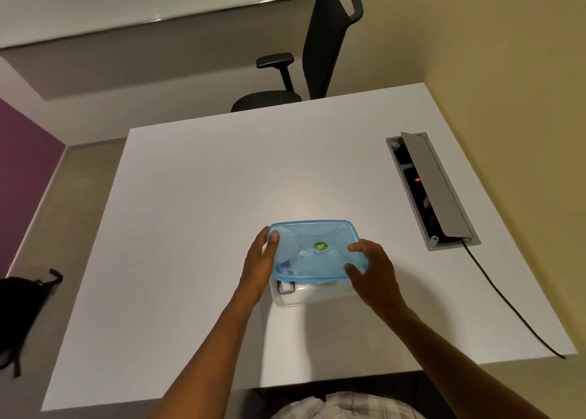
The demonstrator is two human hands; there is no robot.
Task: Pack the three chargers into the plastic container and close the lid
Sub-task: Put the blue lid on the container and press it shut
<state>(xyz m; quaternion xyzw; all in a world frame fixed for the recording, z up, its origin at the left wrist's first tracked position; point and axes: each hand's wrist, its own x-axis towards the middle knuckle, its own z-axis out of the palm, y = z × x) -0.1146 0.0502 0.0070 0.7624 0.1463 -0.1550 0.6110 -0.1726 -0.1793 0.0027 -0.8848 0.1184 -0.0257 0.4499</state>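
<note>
Lid step in hand. Box (309, 296) sits mid-table (190, 196), chargers (286, 287) only dimly visible inside (count unclear). Blue lid (317, 250) rests skewed toward the far side, not seated. Left hand (261, 260) and right hand (369, 268) pinch its side edges. Next: pull it square over the rim, press down.

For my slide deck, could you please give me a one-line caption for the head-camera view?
Both hands, left hand and right hand, hold the blue lid over the clear container on a white table.
</note>
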